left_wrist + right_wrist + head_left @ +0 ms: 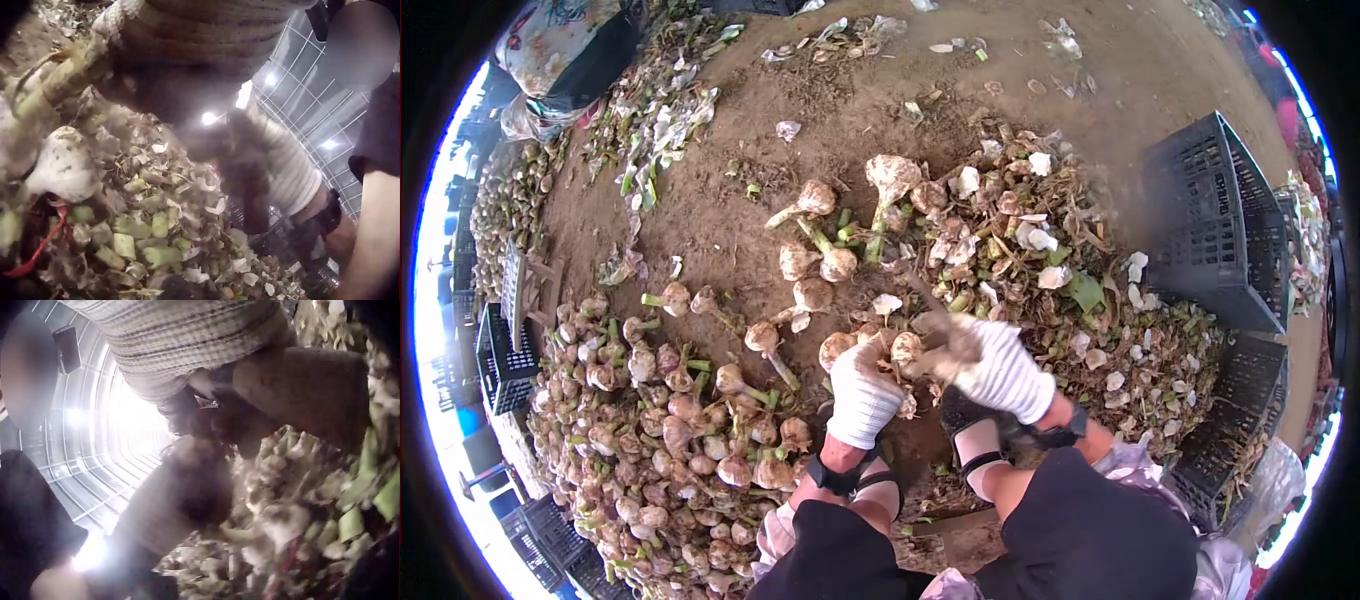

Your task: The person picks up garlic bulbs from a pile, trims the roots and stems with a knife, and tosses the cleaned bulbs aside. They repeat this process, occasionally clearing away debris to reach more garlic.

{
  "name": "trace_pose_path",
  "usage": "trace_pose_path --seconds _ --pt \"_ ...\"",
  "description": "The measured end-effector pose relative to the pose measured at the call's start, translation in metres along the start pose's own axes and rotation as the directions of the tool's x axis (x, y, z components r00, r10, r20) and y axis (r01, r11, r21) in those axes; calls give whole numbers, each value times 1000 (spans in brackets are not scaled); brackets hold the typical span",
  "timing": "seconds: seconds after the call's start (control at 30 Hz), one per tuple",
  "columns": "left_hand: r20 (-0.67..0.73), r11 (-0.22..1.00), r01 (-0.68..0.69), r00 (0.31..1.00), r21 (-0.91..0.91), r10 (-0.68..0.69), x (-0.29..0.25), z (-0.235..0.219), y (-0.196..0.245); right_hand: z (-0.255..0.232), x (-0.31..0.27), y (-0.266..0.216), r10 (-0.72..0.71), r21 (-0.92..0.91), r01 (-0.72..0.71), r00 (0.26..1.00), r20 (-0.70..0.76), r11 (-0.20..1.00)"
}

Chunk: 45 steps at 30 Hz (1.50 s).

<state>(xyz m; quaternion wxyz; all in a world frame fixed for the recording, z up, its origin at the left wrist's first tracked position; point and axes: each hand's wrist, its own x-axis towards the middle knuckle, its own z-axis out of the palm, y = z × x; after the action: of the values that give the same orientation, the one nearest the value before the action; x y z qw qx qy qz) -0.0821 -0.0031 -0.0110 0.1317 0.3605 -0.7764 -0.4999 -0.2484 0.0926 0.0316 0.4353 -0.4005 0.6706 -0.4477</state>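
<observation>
Both hands wear white knitted gloves with brown-stained fingers and work close together above the ground, in front of the person's feet. The left hand (865,398) has its fingers curled at a garlic bulb (907,348), which shows between the two hands. Facing it, the right hand (998,372) is bent inward and its fingers are blurred; I cannot tell what it holds. In the left wrist view the gloved right hand (281,165) is close by, and a white garlic bulb (65,165) lies lower left. Dark glove fingers (300,394) hide the grip in the right wrist view.
A large heap of garlic bulbs (670,440) spreads at the left. Several stemmed bulbs (815,200) lie ahead on bare soil. Cut stems and peelings (1090,330) pile up at the right, beside a black plastic crate (1215,225). A red string (47,247) lies among the scraps.
</observation>
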Motion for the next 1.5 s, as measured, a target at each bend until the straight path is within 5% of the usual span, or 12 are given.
trace_pose_path --seconds 0.03,0.1,0.2,0.93,1.1,1.13,1.17,1.23,1.3,1.37,1.43,1.5 --pt "-26 990 -108 994 95 111 5 -4 12 10 1 -11 -83 30 84 996 -30 996" --pt "31 923 168 985 -348 -167 1 -5 -4 15 0 11 -145 -73 136 980 -135 988" --pt "115 700 292 950 -652 -289 -7 -5 -18 3 -2 7 -184 -578 208 978 100 789" --pt "125 711 135 990 -690 -66 -13 -3 -5 7 16 -6 -348 -704 440 894 283 557" --pt "119 732 128 991 -669 -65 -13 -4 -14 -5 5 23 -471 -662 408 877 92 629" --pt "147 648 164 986 -744 -81 -14 -4 -21 -10 -9 60 -421 -707 290 907 -13 646" --pt "231 -45 227 963 -973 -139 -14 -9 -8 -24 -24 82 -339 -663 175 932 -126 728" --pt "99 608 263 952 -749 -291 -16 -2 -8 -32 -51 93 -61 -457 -87 952 -300 885" --pt "4 927 115 993 -356 -121 -7 7 -6 -23 -48 56 169 -270 -243 948 -271 932" --pt "49 996 -36 998 81 32 6 2 27 -1 -31 29 124 137 -107 984 -125 985" --pt "212 867 -229 966 442 147 13 -1 41 13 -12 10 52 203 -49 999 -8 978" --pt "-31 846 -341 922 410 386 17 -5 40 15 5 14 198 339 -192 980 17 921"
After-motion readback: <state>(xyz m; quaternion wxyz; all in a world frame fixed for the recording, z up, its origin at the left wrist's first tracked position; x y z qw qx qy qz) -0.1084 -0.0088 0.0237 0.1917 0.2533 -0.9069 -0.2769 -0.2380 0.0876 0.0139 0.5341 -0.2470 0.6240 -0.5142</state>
